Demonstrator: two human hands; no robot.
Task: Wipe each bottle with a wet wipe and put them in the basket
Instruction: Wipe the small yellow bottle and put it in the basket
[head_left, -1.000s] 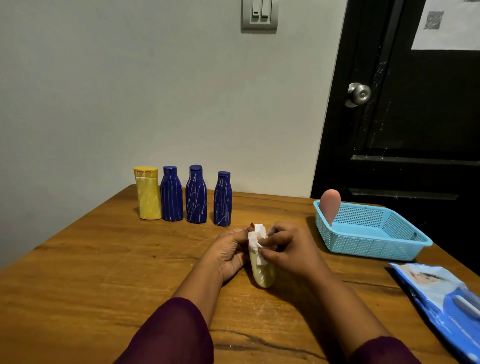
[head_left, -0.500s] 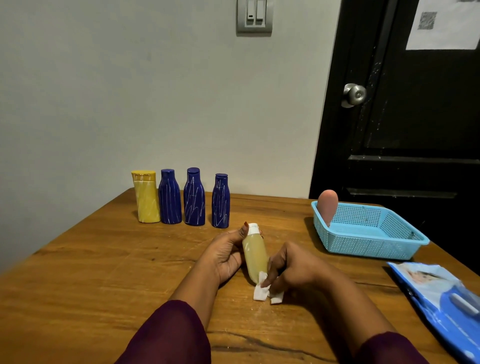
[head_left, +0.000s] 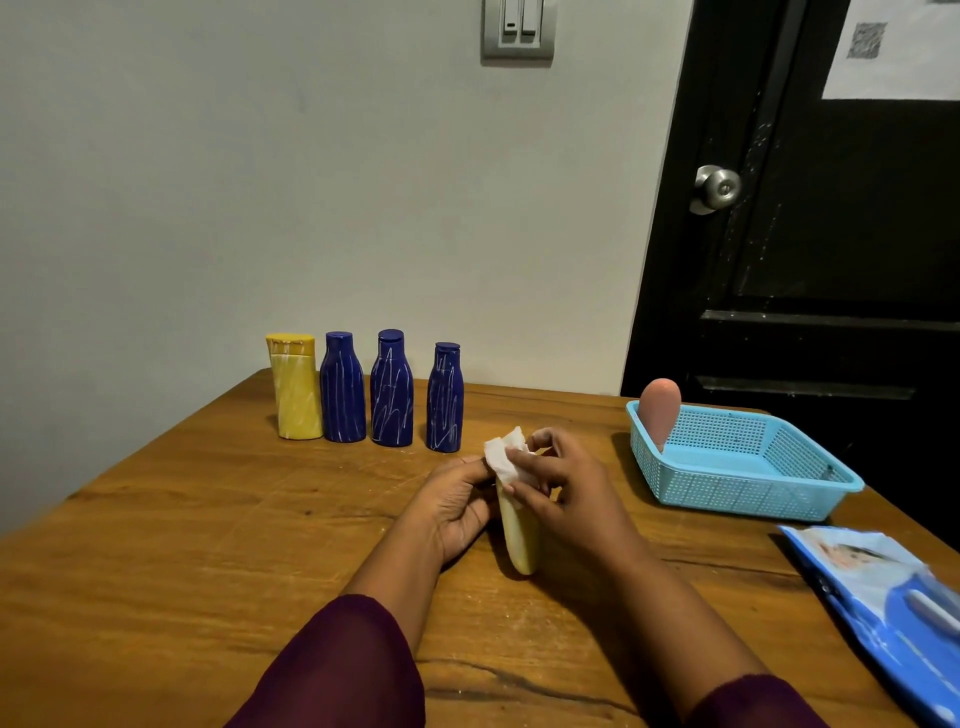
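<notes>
Bottle in hand: a pale yellow bottle (head_left: 519, 540) is held tilted over the front middle of the table (head_left: 208, 519). Whether its base touches the wood cannot be told. It is gripped by the left hand (head_left: 457, 504), fingers curled round its upper part. A wet wipe (head_left: 501, 454) is pinched against the cap end by the right hand (head_left: 566, 499), between thumb and fingertips. A pink bottle (head_left: 660, 413) is leaned in the far left corner of the blue basket (head_left: 748, 493), at right. One yellow bottle (head_left: 296, 395) and three blue bottles (head_left: 391, 397) are lined upright at the far edge. A wipes pack (head_left: 883, 592) is laid at front right.
</notes>
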